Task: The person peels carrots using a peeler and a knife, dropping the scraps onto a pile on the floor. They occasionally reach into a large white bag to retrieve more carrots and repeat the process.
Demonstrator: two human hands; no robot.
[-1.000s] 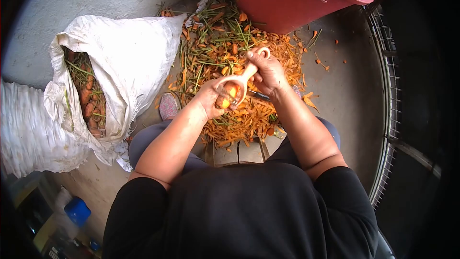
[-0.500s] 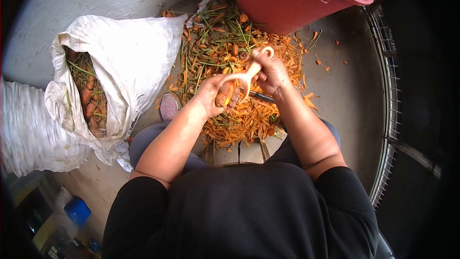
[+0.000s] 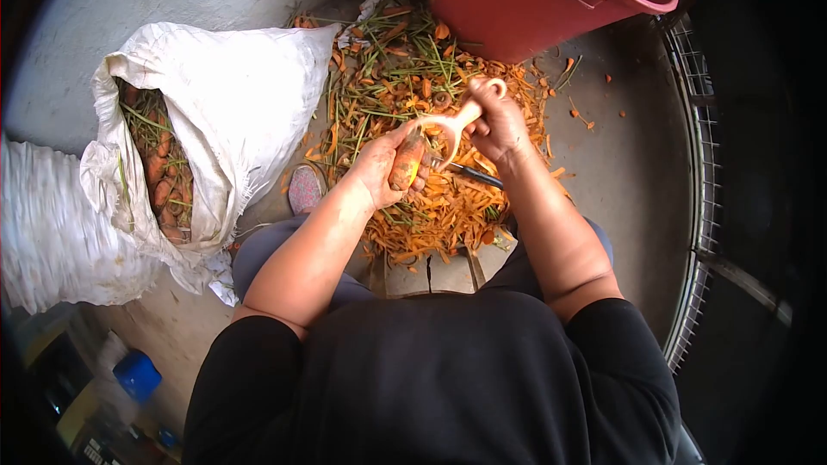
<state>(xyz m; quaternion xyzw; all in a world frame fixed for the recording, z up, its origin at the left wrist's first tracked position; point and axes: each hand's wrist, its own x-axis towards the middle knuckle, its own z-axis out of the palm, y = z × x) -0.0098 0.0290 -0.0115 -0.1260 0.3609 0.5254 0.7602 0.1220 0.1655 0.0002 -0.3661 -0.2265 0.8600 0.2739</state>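
Carrot (image 3: pixel 405 167) found in the left hand (image 3: pixel 376 167), raised over the floor litter, fingers closed about its far side and underside. Long axis runs obliquely: one end points away from the torso and slightly right, the other back toward the torso and slightly left. Skin is part orange, part brown, with a yellow strip on the side facing right. Peeler (image 3: pixel 463 116) sits to the right of the carrot and somewhat farther from the torso, its handle clamped in the right hand (image 3: pixel 501 131). Forked head slants down-left, open side toward the carrot's far end; contact between them cannot be confirmed. Hands stand apart, the left nearer the torso. Knife (image 3: pixel 481 176) with dark handle lies below and between them; its support is unclear. Peelings (image 3: pixel 448 228) spread beneath. White sack (image 3: pixel 258 77), open and holding carrots (image 3: pixel 161 164), stands left; red bin (image 3: pixel 508 13) stands beyond.
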